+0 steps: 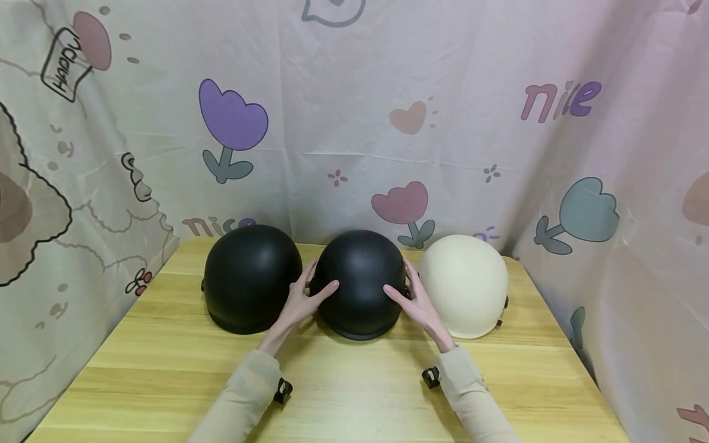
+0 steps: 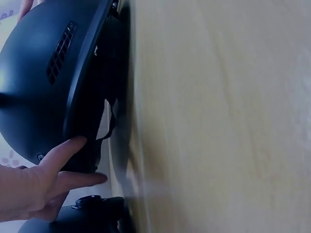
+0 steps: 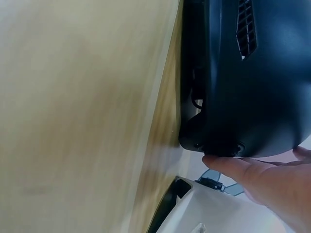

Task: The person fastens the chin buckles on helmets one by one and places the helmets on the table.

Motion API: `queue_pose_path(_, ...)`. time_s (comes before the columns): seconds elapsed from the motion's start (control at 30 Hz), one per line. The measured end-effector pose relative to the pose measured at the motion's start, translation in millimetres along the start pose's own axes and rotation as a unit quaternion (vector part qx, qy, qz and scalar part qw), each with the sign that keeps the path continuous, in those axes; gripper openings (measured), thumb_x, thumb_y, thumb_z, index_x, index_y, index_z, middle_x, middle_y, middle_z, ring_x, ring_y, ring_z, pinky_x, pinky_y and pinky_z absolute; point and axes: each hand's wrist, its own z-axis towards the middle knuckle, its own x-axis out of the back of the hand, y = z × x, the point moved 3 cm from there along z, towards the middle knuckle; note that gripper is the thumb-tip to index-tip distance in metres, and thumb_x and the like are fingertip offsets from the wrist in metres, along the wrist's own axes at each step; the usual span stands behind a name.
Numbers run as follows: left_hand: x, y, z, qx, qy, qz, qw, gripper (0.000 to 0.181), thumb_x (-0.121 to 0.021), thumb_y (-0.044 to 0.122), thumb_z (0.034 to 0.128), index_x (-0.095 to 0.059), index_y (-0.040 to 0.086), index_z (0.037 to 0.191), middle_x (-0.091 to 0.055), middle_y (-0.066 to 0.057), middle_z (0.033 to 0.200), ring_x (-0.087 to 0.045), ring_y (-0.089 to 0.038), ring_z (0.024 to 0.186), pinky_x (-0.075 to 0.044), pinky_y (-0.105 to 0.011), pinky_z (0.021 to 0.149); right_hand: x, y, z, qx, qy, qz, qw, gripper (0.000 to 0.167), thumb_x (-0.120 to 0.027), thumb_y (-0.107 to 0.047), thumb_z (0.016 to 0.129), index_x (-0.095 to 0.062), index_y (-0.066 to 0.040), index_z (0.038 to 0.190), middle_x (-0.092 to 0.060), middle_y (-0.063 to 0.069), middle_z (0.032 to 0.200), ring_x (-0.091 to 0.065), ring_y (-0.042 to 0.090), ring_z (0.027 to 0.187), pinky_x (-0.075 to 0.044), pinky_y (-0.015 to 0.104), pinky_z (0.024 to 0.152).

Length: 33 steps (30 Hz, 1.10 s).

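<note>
Three helmets stand in a row, domes up. Both hands grip the middle black helmet (image 1: 359, 277) from its sides. The left hand (image 1: 301, 301) has its thumb on the dome's front and its fingers along the left side, partly hidden. On the opposite side the right hand (image 1: 418, 300) holds it in a similar way. Each wrist view shows a gridded vent on the black helmet (image 2: 29, 97) (image 3: 277, 97) and the dark space under its rim. Another black helmet (image 1: 249, 277) is just left of the left hand; a cream-white helmet (image 1: 464, 286) is right of the right hand.
All the helmets are near the back of a wooden table (image 1: 354, 394). A printed curtain (image 1: 332, 80) with tulips, hearts and lettering hangs behind and at both sides. A small black device (image 1: 283, 391) sits at the left cuff, and a similar device (image 1: 431, 377) at the right cuff.
</note>
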Motion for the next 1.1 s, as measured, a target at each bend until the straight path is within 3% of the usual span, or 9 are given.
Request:
queue_pose_path(0.13,2.6,2.6,-5.0,-0.009,0.011,-0.004,0.9999,0.087,-0.071,0.051,0.0899,-0.022,0.034,0.160,-0.021,-0.024,0.158,-0.047,-0.043,0.134,-0.057,-0.048,0.095,1,7,0.9,0.003,-0.006,0.012,0.9999,0.086,-0.064,-0.018,0.098,-0.007,-0.014,0.163,-0.012,0.018,0.169,-0.018,0.043,0.155,-0.021,0.062,0.123)
queue_pose_path(0.37,3.7,5.1,-7.8,-0.020,-0.023,-0.098,0.9947,0.077,-0.067,0.040,0.0962,-0.025,0.032,0.160,-0.007,-0.019,0.169,-0.015,-0.044,0.155,-0.048,-0.056,0.107,4,40,8.2,0.009,0.000,0.013,0.9999,0.084,-0.060,-0.029,0.100,-0.002,-0.033,0.162,-0.004,0.007,0.171,-0.012,0.039,0.157,-0.016,0.062,0.125)
queue_pose_path(0.47,2.2,5.4,-6.7,-0.013,-0.030,-0.128,0.9912,0.076,-0.067,0.037,0.0974,-0.025,0.030,0.160,-0.013,-0.022,0.167,-0.025,-0.042,0.152,-0.043,-0.057,0.111,5,42,8.2,0.019,0.005,0.013,0.9997,0.086,-0.061,-0.029,0.100,-0.001,-0.034,0.162,0.000,0.003,0.172,-0.002,0.031,0.159,-0.008,0.062,0.126)
queue_pose_path(0.53,1.3,5.2,-5.2,-0.006,-0.033,-0.147,0.9885,0.075,-0.066,0.035,0.0984,-0.024,0.030,0.160,-0.028,-0.024,0.160,-0.043,-0.038,0.142,-0.041,-0.054,0.115,6,43,8.5,0.027,0.010,0.011,0.9995,0.087,-0.063,-0.030,0.099,-0.003,-0.035,0.161,0.000,0.001,0.172,0.001,0.027,0.159,-0.006,0.062,0.126)
queue_pose_path(0.6,0.2,4.6,-2.7,0.000,-0.040,-0.182,0.9825,0.073,-0.064,0.031,0.1000,-0.023,0.029,0.160,-0.041,-0.027,0.152,-0.054,-0.033,0.132,-0.039,-0.051,0.117,7,43,9.2,0.036,0.016,0.022,0.9990,0.087,-0.065,-0.029,0.097,-0.005,-0.036,0.161,-0.004,0.001,0.171,-0.002,0.027,0.159,-0.008,0.062,0.126)
queue_pose_path(0.7,-0.1,4.2,-0.3,0.007,-0.054,-0.238,0.9698,0.069,-0.059,0.024,0.1030,-0.022,0.029,0.161,-0.050,-0.027,0.147,-0.058,-0.031,0.129,-0.036,-0.049,0.120,8,43,10.0,0.047,0.021,0.032,0.9982,0.086,-0.065,-0.027,0.097,-0.008,-0.035,0.161,-0.008,0.004,0.170,-0.011,0.030,0.158,-0.014,0.062,0.125)
queue_pose_path(0.77,-0.2,4.8,0.4,0.008,-0.065,-0.278,0.9582,0.067,-0.056,0.020,0.1045,-0.021,0.028,0.161,-0.046,-0.026,0.152,-0.052,-0.034,0.137,-0.033,-0.050,0.121,9,42,10.6,0.050,0.026,0.036,0.9978,0.085,-0.065,-0.027,0.096,-0.010,-0.033,0.161,-0.012,0.007,0.167,-0.019,0.033,0.155,-0.019,0.062,0.124)
queue_pose_path(0.9,0.0,7.5,0.5,0.002,-0.082,-0.316,0.9452,0.064,-0.050,0.017,0.1064,-0.019,0.029,0.162,-0.034,-0.023,0.159,-0.045,-0.037,0.142,-0.041,-0.044,0.116,9,39,11.1,0.048,0.031,0.026,0.9980,0.083,-0.065,-0.029,0.096,-0.013,-0.034,0.161,-0.012,0.007,0.165,-0.025,0.033,0.150,-0.022,0.062,0.123)
queue_pose_path(1.1,1.3,12.9,1.8,-0.019,-0.083,-0.365,0.9273,0.060,-0.045,0.012,0.1068,-0.024,0.028,0.161,-0.026,-0.013,0.164,-0.057,-0.017,0.125,-0.055,-0.026,0.095,6,31,13.3,0.064,0.029,0.024,0.9972,0.079,-0.064,-0.026,0.097,-0.019,-0.034,0.160,-0.008,0.006,0.167,-0.016,0.030,0.154,-0.017,0.061,0.125)
